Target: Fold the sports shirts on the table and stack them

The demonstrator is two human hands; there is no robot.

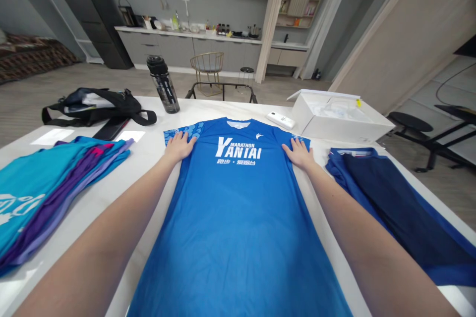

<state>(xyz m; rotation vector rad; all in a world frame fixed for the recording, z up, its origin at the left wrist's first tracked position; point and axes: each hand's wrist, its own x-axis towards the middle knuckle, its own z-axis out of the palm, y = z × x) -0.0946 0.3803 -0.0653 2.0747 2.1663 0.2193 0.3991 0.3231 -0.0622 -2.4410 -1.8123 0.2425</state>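
Observation:
A blue T-shirt (238, 198) with white "Marathon Yantai" lettering lies spread out on the white table (92, 213), its collar at the far end. My left hand (180, 146) rests flat on the patterned left sleeve, fingers apart. On the right sleeve lies my right hand (299, 153), its fingers also spread. Neither hand grips anything. The lower hem of the shirt is out of view.
Folded teal and purple clothes (48, 188) lie left, dark blue clothes (397, 208) right. Behind stand a black bag (100, 106), a phone (110, 129), a bottle (163, 86), a white device (280, 120) and an open white box (334, 121).

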